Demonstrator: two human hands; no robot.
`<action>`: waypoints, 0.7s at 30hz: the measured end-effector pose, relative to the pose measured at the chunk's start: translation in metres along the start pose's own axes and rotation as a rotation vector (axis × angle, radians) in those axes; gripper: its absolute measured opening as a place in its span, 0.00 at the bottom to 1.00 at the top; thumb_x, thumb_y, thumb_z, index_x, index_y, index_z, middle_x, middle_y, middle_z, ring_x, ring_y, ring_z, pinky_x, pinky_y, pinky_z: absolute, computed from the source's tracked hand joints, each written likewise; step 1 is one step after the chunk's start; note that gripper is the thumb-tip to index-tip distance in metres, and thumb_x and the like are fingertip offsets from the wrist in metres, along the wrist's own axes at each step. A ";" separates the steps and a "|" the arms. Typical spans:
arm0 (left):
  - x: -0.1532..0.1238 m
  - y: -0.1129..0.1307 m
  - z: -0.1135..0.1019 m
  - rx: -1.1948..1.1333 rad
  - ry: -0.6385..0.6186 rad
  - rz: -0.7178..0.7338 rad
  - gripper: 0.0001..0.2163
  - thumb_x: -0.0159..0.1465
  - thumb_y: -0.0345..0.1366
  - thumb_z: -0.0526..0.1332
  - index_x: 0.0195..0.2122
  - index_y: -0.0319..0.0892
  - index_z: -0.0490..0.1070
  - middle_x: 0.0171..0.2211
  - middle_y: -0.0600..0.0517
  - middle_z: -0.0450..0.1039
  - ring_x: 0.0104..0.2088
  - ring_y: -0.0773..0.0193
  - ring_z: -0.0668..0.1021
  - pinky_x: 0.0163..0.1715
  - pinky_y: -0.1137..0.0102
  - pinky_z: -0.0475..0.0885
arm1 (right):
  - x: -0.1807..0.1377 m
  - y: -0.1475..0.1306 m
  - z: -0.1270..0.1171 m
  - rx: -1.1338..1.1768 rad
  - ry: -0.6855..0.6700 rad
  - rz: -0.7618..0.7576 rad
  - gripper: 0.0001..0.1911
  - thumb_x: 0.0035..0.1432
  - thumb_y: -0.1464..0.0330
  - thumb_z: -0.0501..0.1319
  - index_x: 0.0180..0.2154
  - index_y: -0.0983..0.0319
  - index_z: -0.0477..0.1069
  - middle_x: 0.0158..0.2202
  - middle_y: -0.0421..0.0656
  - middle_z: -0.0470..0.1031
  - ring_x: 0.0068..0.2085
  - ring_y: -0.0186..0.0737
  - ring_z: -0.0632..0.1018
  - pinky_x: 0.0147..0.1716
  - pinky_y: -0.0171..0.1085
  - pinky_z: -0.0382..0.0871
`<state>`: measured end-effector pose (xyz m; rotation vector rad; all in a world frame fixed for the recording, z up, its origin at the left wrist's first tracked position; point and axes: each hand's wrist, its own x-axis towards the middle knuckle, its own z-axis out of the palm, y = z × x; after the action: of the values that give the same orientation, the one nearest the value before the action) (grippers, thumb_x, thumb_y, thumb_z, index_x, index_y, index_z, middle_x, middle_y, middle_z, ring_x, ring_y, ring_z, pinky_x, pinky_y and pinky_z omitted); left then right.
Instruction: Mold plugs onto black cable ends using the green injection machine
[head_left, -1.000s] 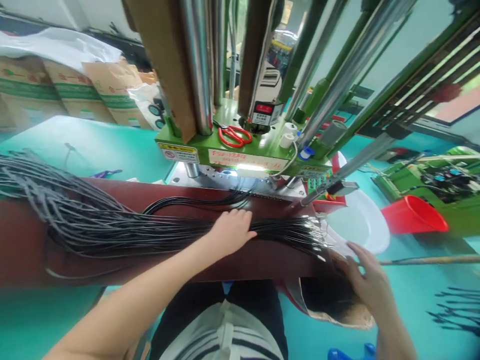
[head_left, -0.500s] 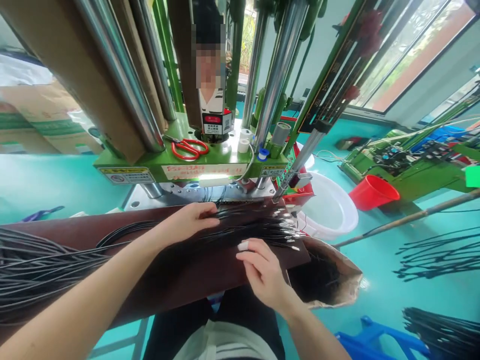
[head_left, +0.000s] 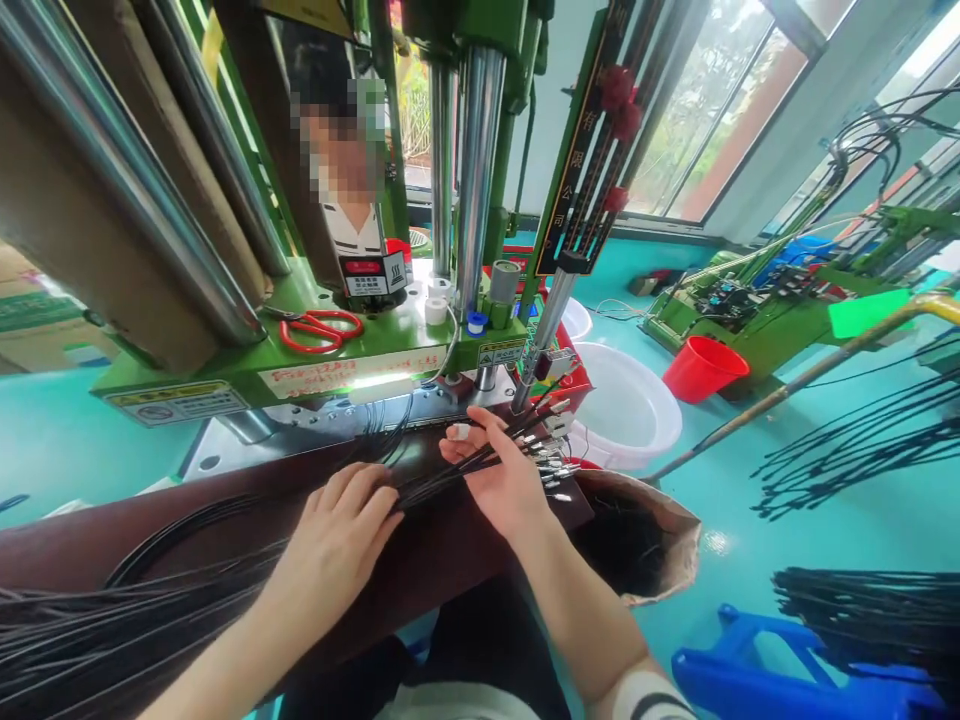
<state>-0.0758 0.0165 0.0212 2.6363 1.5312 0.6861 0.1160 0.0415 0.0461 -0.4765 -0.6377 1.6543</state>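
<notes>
Black cables (head_left: 431,487) run lengthwise along the dark red-brown tabletop (head_left: 442,565), their long tails spreading towards its left end and their pale metal tips (head_left: 553,468) gathered by its right end. My left hand (head_left: 341,525) lies palm down over the bunch, fingers bent closely round the strands a little way back from the tips. My right hand (head_left: 504,485) is turned partly palm up, fingers half curled and thumb raised, with several strands crossing it; a white cover (head_left: 460,432) sits on one fingertip. I cannot tell whether that hand squeezes the strands or only cradles them.

Each cable looks light and springy, bendable but likely to curl back; so many together should drag, and their smooth-looking skins may slide past one another. I judge the best hold to be round the black part just behind the tips, with the other hand further left to keep the strands level. The tips look rigid and liable to catch on each other.

Along the tabletop's far edge stands the green press (head_left: 409,350), while an open paper sack (head_left: 681,550) sits just beyond the right near corner.
</notes>
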 end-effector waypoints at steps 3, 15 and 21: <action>0.001 -0.004 0.016 0.024 -0.028 -0.015 0.10 0.63 0.39 0.48 0.36 0.41 0.65 0.44 0.44 0.69 0.45 0.55 0.70 0.41 0.61 0.66 | 0.001 -0.005 -0.003 -0.086 0.004 -0.010 0.11 0.55 0.64 0.57 0.38 0.63 0.70 0.31 0.44 0.77 0.35 0.42 0.78 0.43 0.46 0.67; -0.036 0.021 0.001 -0.494 -0.454 -0.143 0.09 0.57 0.43 0.55 0.35 0.49 0.70 0.28 0.51 0.74 0.29 0.59 0.76 0.30 0.68 0.69 | -0.019 -0.013 -0.015 -0.290 -0.373 0.249 0.17 0.53 0.62 0.60 0.41 0.66 0.73 0.38 0.49 0.76 0.44 0.46 0.75 0.52 0.49 0.59; -0.001 0.058 0.010 -1.373 -0.677 -0.462 0.15 0.58 0.47 0.53 0.28 0.40 0.68 0.23 0.51 0.70 0.22 0.68 0.71 0.23 0.73 0.65 | -0.028 0.005 -0.021 -0.409 -0.447 0.524 0.20 0.53 0.61 0.59 0.45 0.64 0.71 0.43 0.48 0.74 0.44 0.43 0.75 0.40 0.39 0.70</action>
<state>-0.0247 -0.0127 0.0256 1.2115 0.8366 0.4350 0.1306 0.0160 0.0259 -0.6057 -1.2798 2.1605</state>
